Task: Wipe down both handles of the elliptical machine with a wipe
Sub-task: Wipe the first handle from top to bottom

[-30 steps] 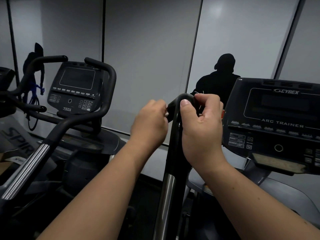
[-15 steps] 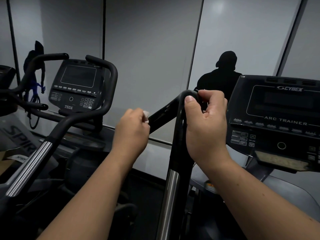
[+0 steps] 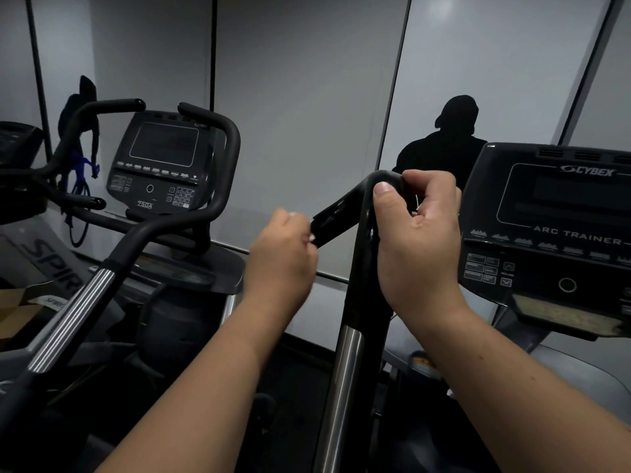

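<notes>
Since a moment ago we're sliding our left hand (image 3: 281,257) down the side branch of the black handle (image 3: 363,268), away from the bend, with just slivers of white wipe (image 3: 311,237) peeking out of its curled fingers. Our right hand (image 3: 418,240) is gripping the top bend, thumb laid up the bar. That handle is cutting straight through the middle of our view, partly blocking the console (image 3: 553,233), which is reading "CYBEX" and "ARC TRAINER". Off to the left we're seeing a second console (image 3: 164,165) marked "750A".
</notes>
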A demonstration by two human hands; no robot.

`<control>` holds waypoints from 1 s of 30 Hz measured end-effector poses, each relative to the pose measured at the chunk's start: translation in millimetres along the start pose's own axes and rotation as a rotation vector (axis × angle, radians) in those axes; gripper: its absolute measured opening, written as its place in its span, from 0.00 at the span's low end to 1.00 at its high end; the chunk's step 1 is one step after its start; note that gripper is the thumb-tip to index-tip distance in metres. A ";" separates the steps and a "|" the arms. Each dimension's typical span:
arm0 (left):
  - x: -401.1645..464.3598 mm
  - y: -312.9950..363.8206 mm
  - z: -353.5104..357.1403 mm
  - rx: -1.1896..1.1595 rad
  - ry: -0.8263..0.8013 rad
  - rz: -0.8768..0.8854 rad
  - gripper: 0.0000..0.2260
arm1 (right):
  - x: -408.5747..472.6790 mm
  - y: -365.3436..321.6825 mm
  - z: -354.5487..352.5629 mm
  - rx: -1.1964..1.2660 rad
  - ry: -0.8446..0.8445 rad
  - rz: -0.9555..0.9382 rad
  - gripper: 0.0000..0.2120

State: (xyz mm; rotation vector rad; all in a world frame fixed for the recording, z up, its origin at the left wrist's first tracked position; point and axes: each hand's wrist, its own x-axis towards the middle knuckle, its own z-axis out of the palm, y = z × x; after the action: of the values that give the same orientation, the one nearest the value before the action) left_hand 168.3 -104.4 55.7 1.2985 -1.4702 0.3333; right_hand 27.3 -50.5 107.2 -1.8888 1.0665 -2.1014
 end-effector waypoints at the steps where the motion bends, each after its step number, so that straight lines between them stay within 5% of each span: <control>1: 1.1 4.2 2.6 0.026 -0.014 0.044 0.03 | 0.1 -0.4 0.2 -0.004 0.003 -0.003 0.10; 7: -4.4 -28.9 -7.6 -0.035 0.010 -0.152 0.00 | 0.7 -1.7 0.4 -0.006 0.004 0.003 0.10; 13: -9.7 -20.3 1.1 0.049 -0.035 0.290 0.08 | 1.4 -2.6 1.4 -0.026 0.016 -0.006 0.13; 30: -10.9 -12.5 13.2 0.058 0.018 0.272 0.09 | 1.4 0.5 1.8 -0.041 0.016 -0.019 0.11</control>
State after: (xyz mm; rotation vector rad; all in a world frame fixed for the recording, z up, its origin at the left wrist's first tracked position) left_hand 169.7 -113.4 36.5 1.1372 -1.6355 0.5674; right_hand 28.4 -52.3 108.0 -1.9108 1.1073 -2.1251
